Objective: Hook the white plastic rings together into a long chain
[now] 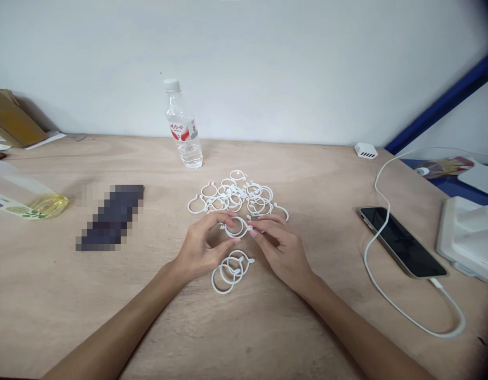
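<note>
A white plastic curtain ring [237,236] is held just above the table between my two hands. My left hand [200,248] is closed on its left side, with the thumb below and the fingers above. At the ring's right side, my right hand [285,254] pinches the small eyelet end between thumb and fingertips. Another ring seems to overlap it, though I cannot tell if that one is held too. Behind my hands lies a loose pile of similar white rings [235,199]. Three overlapping rings [223,291] rest on the wood nearer to me, below my hands.
A water bottle [184,129] stands behind the pile. To the right are a phone [402,240] with a white cable [366,264], a white charger block [366,151] and a white plastic case [471,237]. A bottle of yellow liquid [49,205] and a blurred dark object [113,219] lie left.
</note>
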The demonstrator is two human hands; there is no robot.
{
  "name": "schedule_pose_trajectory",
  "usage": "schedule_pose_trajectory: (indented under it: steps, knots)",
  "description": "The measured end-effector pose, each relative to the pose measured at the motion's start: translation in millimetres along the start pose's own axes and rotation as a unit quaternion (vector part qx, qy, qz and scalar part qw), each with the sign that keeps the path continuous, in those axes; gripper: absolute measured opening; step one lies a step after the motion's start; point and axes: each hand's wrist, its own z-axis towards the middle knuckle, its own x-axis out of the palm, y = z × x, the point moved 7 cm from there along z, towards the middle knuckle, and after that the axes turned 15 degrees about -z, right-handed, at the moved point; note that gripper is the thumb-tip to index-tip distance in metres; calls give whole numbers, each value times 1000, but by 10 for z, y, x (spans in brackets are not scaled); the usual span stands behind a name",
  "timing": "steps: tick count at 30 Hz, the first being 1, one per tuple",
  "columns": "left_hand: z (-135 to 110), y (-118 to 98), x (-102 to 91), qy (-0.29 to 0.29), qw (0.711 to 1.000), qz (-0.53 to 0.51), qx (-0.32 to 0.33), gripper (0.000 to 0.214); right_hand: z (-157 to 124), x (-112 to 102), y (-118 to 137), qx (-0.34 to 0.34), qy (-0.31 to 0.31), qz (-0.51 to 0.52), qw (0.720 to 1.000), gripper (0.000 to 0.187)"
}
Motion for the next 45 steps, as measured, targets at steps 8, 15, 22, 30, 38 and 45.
schedule_pose_trajectory:
  steps: [8,15,22,30,38,45]
  knots:
    - [3,-3,31,3,1000,6,-6,20,-12,-9,-20,7,-3,9,1000,17]
    - [7,-21,36,2,1000,-6,-15,19,-32,-25,-18,11,-8,-16,1000,17]
    - [13,-8,47,8,1000,-11,-19,19,-30,-33,7,-1,-10,-33,999,17]
    - [13,-27,48,9,1000,-11,-12,18,-39,-45,18,-7,-18,-34,999,17]
    - [-6,18,46,9,998,-52,-43,17,-37,-57,20,-4,-25,-25,999,17]
    - [-28,82,75,0,993,-92,-70,19,-48,-50,-11,12,-23,1,1000,16]
